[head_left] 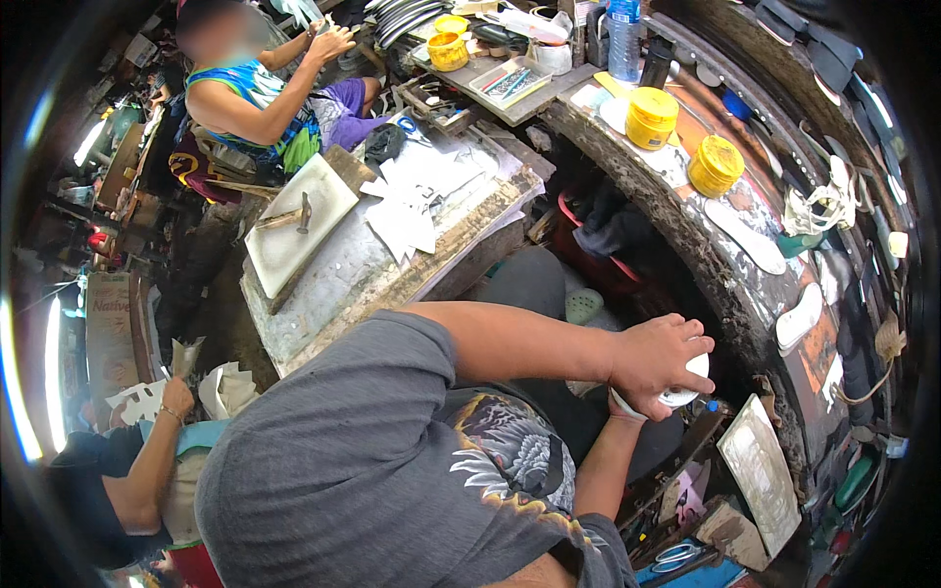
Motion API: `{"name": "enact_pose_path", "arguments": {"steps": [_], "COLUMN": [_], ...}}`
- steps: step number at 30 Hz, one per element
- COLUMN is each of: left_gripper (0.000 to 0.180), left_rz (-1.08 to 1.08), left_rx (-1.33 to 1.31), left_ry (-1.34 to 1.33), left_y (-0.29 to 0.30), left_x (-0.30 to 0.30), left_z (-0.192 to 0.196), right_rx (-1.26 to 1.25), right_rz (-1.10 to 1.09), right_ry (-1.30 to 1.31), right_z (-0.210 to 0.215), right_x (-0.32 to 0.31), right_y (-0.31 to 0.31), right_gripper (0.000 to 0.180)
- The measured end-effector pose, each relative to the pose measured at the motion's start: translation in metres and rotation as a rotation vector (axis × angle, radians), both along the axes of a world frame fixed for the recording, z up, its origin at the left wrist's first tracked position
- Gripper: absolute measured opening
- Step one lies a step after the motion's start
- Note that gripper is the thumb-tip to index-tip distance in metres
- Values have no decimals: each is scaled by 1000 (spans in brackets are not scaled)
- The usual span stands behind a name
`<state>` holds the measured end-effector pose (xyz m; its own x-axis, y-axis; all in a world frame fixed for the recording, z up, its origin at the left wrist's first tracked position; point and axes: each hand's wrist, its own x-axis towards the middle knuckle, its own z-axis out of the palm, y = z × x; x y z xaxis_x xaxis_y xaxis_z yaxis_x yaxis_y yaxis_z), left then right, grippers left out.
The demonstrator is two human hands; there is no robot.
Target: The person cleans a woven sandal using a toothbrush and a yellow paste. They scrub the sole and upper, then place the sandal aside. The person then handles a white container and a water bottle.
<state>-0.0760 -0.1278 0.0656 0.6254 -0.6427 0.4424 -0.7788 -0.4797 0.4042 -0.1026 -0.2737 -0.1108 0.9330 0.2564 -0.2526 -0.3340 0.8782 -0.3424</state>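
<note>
Over my lap at centre right, my left hand (665, 363) is closed, its fingers bent over a smooth, rounded white object (698, 368). Only parts of this object show between and below the fingers, so its exact kind cannot be made out. My right hand (642, 413) comes up from below, close under the left one. Its fingers are mostly hidden behind the left hand and the white object. A thin pale edge (625, 403) shows beside it. Below and to the right, a worn whitish board (760, 475) leans at a slant.
A low bench (363, 309) at left bears a white slab (294, 240), a hammer (304, 213) and white cut sheets (404, 211). Yellow tubs (652, 118) and white soles (745, 237) lie on the curved bench at right. Scissors (674, 557) lie low right. Another person (250, 103) sits far left.
</note>
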Motion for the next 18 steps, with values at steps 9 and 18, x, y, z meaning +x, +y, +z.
{"name": "enact_pose_path", "arguments": {"steps": [9,18], "left_gripper": [83,88], "left_rz": [52,13], "left_rx": [-24,75], "left_ry": [-2,14], "left_y": [5,12], "left_x": [-41,-40], "left_z": [5,10], "right_rx": [-25,-53], "right_rz": [0,6], "right_ry": [-3,-9], "right_z": [0,1], "right_x": [-24,-26], "right_y": [-3,0], "right_gripper": [74,73]}}
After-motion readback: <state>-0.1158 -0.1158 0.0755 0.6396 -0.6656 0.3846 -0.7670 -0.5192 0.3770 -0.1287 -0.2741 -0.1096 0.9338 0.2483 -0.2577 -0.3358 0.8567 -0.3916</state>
